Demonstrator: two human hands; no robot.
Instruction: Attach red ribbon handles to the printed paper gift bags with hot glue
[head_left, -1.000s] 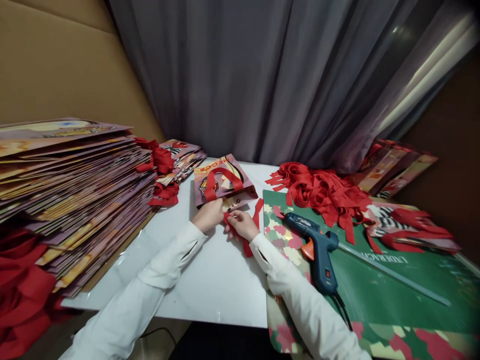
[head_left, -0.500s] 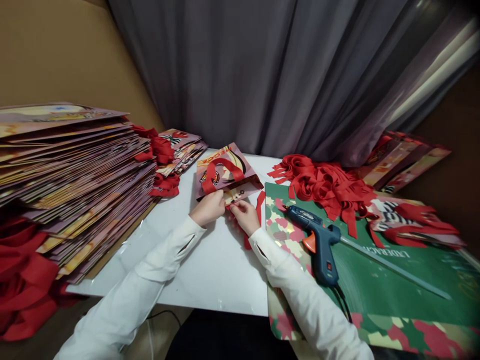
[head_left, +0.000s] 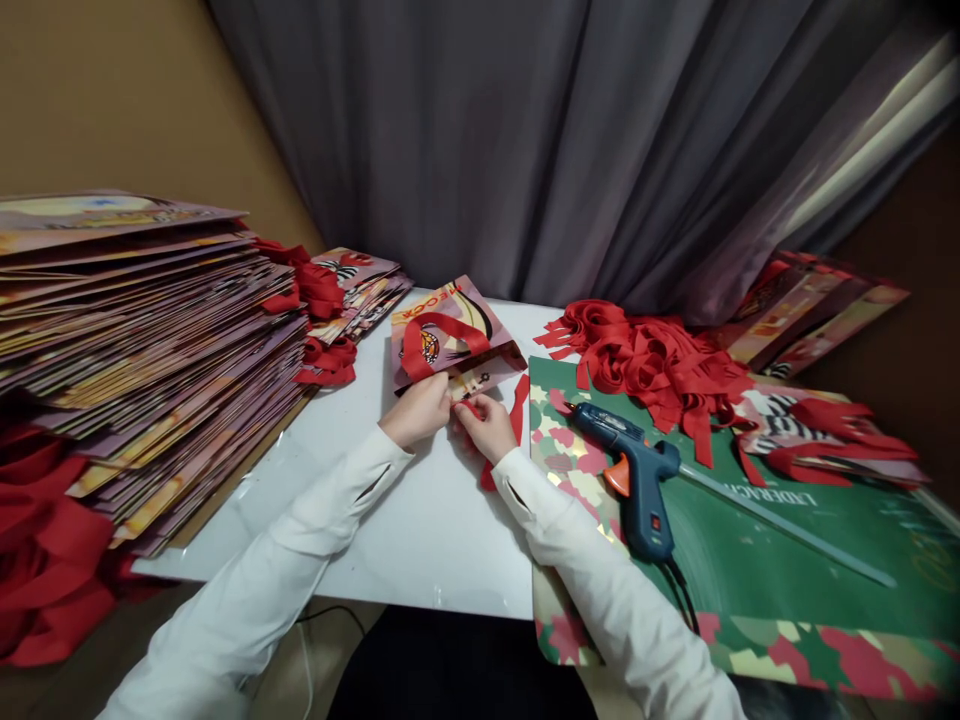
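Observation:
A printed paper bag (head_left: 474,305) lies tilted on the white table, its near edge towards me. On its upper face a red ribbon handle (head_left: 452,328) forms a loop. My left hand (head_left: 418,412) is closed on the bag's near edge at the left. Close beside it, my right hand (head_left: 489,428) pinches a red ribbon (head_left: 519,400) at that edge. Part of this ribbon trails past the right wrist onto the table. The fingertips of both hands nearly touch, and they hide the exact spot where ribbon and bag meet.
Left stands a tall stack of flat printed bags (head_left: 187,370), with red ribbons around it. To the right, a blue glue gun (head_left: 637,480) with a long glue stick lies on a green board (head_left: 750,560). Behind it are a ribbon heap (head_left: 645,360) and more bags (head_left: 810,310).
Both hands stay at the bag's near edge. The right fingers have shifted slightly, and more red ribbon shows between them. The view has tilted a little.

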